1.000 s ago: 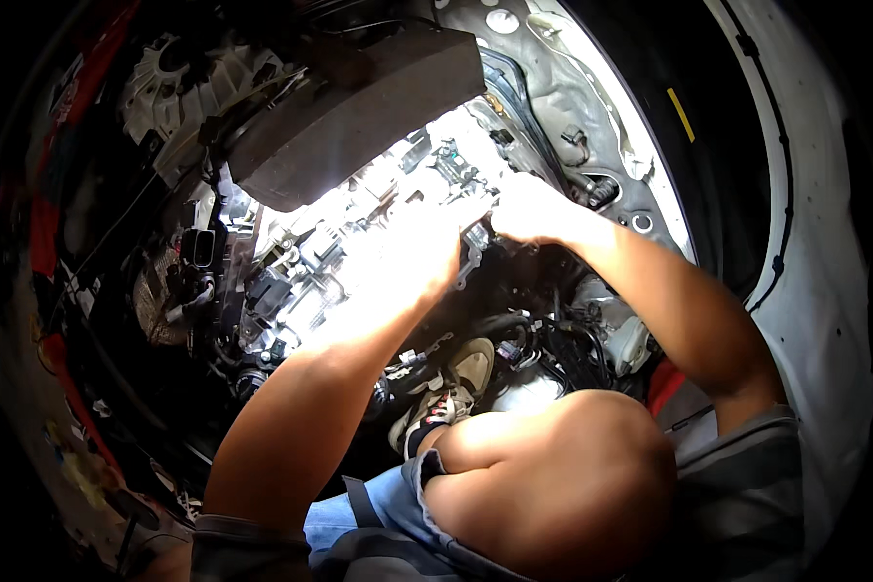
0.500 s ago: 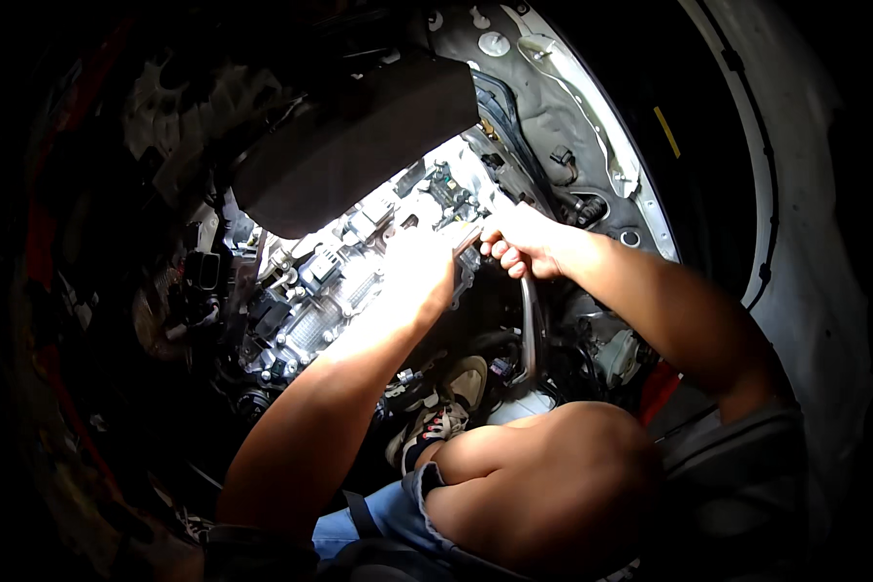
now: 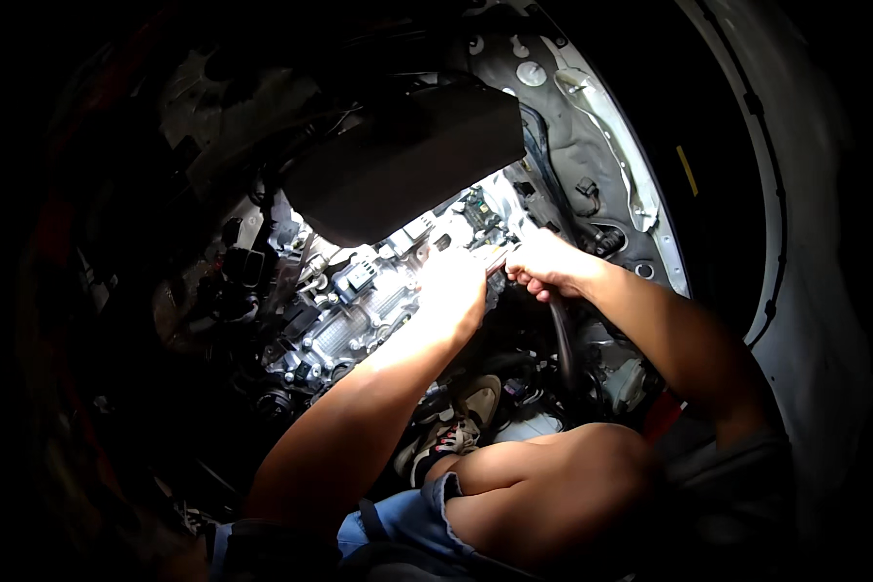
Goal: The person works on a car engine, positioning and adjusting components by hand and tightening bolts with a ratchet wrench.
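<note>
Brightly lit at the engine [image 3: 335, 339], my two hands are close together. My right hand [image 3: 543, 264] has its fingers curled round the upper end of a dark hose [image 3: 563, 339], which hangs down below the fist. Between the hands shows a short, shiny, brownish piece [image 3: 496, 260], its kind unclear. The back of my left hand [image 3: 454, 281] faces me at the near end of that piece. Glare and the hand itself hide its fingers, so its grip does not show.
A large dark panel [image 3: 407, 165] overhangs the engine just beyond my hands. Cables and a grey body wall [image 3: 577, 145] stand to the right. My shoe [image 3: 456, 432] and bent knee [image 3: 563, 475] are among the parts below. The left side is very dark.
The whole view has shifted, so the engine and hands sit further right and lower. Both hands stay together at the same spot, and the hose hangs slightly differently.
</note>
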`<state>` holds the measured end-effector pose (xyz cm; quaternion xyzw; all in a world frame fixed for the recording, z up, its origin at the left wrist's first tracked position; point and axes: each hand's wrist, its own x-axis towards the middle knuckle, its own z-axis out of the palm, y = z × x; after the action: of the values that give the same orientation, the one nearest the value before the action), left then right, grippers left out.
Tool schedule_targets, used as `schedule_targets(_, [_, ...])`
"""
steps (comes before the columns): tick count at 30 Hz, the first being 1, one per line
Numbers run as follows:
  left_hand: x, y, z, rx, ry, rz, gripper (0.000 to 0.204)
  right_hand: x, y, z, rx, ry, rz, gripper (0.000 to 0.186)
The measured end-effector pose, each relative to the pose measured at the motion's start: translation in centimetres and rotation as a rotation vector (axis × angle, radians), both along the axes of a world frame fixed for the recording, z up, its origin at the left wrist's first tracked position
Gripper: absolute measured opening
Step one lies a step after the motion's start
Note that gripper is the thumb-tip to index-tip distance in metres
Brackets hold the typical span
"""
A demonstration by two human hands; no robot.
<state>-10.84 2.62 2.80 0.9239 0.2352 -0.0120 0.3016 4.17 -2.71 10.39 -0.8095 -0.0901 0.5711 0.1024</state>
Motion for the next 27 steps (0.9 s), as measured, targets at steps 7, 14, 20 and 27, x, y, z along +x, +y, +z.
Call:
schedule_targets(7, [-1.5,0.3,-0.9,0.063,-0.214,0.096,0.016,1.6,-0.8,-3.6,0.199,-0.175,0.619,0.013])
schedule_targets(14, [-0.4,-0.2,-0.8,0.077,-0.223,0.051,0.015,1.0,-0.9,-1.5,0.117,-0.339,0.616,0.015])
schedule_targets(20, [-1.4,1.0,-1.0,0.005,-0.172,0.015,0.015,-0.5,1.1,-1.1,0.115,-0.589,1.158,0.020])
schedule_targets(27, [0.4,-0.6,-0.6,-0.044,-0.310,0.095,0.017,3.3,-1.5,-2.9,0.081,-0.452,1.143,0.024])
